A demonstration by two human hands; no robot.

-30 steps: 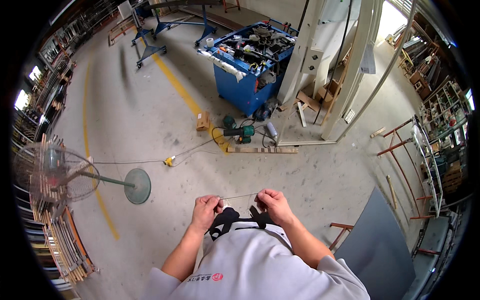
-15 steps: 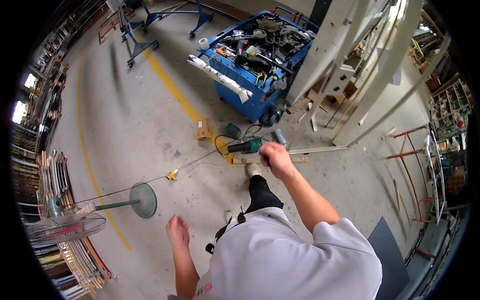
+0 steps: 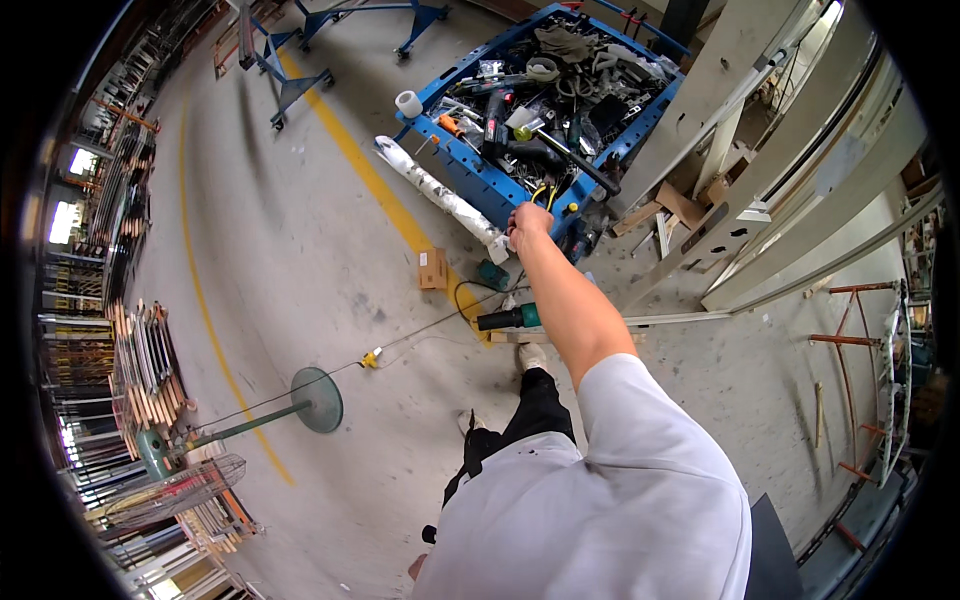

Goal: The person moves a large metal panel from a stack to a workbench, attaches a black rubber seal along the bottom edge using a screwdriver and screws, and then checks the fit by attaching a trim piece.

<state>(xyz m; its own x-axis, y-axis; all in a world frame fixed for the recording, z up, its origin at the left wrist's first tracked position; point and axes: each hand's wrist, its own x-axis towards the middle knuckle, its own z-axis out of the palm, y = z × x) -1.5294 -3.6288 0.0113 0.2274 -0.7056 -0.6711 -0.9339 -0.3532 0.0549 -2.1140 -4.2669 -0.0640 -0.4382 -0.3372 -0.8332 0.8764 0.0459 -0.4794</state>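
Note:
My right hand point(image 3: 528, 221) is stretched out to the near edge of a blue tool cart point(image 3: 466, 168). Its fingers look curled, and whatever they hold, if anything, is hidden. Right above the hand are the yellow handles of pliers point(image 3: 542, 192) at the cart's rim. A black-and-red cordless drill point(image 3: 496, 122) and an orange-handled tool point(image 3: 449, 124) lie among many tools and bags in the cart. A white-wrapped roll point(image 3: 440, 196) is fixed along its side. Of my left hand point(image 3: 417, 566) only a sliver shows by my shirt; its fingers are hidden.
On the floor ahead lie a green power tool point(image 3: 508, 318), a cardboard box point(image 3: 432, 269), a cable and a yellow connector point(image 3: 371, 357). A stand fan point(image 3: 318, 400) lies at left. Pale frame profiles point(image 3: 728, 215) lean at right. Blue wheeled stands point(image 3: 290, 85) are farther off.
My right hand has reached forward to the cart's edge. My left hand has dropped back to the lower edge of the view. The cart appears nearer.

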